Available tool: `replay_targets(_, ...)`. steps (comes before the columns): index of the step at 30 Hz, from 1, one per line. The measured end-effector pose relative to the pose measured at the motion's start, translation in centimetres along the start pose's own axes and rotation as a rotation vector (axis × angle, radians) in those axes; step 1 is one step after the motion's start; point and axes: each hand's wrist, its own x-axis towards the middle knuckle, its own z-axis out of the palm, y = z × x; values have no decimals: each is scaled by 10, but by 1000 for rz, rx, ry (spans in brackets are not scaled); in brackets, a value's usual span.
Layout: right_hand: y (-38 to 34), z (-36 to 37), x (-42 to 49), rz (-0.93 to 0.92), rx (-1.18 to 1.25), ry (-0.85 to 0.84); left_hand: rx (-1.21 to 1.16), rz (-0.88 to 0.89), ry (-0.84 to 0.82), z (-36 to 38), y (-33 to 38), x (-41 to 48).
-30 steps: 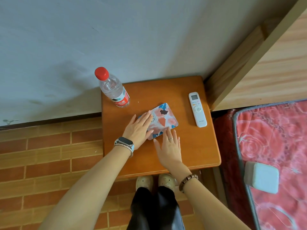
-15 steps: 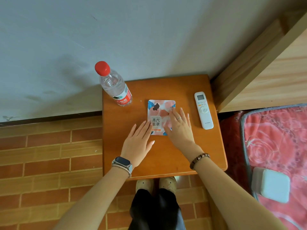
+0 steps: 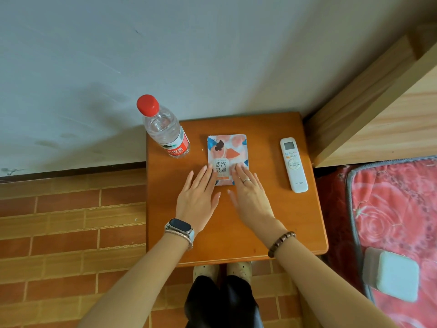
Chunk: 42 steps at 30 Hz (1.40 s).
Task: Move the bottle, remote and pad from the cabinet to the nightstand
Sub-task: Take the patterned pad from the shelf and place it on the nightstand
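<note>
On the wooden nightstand three things lie in a row. A clear bottle with a red cap stands upright at the back left corner. A flat patterned pad lies in the middle, squared to the table edge. A white remote lies at the right. My left hand and my right hand rest flat on the tabletop with straight fingers. The fingertips of both touch the near corners of the pad.
A grey wall stands behind the nightstand. A wooden bed frame rises at the right, with a red floral mattress and a pale square object on it. Brick-pattern floor lies left; my feet are under the near edge.
The pad has been turned from tilted to square with the nightstand. Both hands slid back toward me and now touch only its near corners.
</note>
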Motion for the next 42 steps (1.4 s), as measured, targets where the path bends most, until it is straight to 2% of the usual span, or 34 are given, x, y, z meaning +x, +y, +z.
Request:
replay_targets(10, 0, -8, 30, -25, -10, 20, 30, 26, 50, -8, -17, 25)
replay_targets(15, -2, -16, 26, -14, 3, 37, -28, 10, 68, -16, -12, 25)
replay_targets(18, 1, -34, 20, 75, 44, 152, -37, 43, 107, -28, 2, 27)
replay_targets(22, 24, -59, -5, 328, 150, 319, -90, 164, 77, -41, 43, 30)
replay_targets(28, 82, -68, -45, 579, 253, 313, -169, 362, 8, -35, 113, 37)
replay_targets(32, 99, -57, -52, 627, 327, 255, -133, 397, -21, -26, 135, 41)
replay_targets(42, 102, -42, -39, 605, 315, 285, 34, 413, -59, -8, 133, 47)
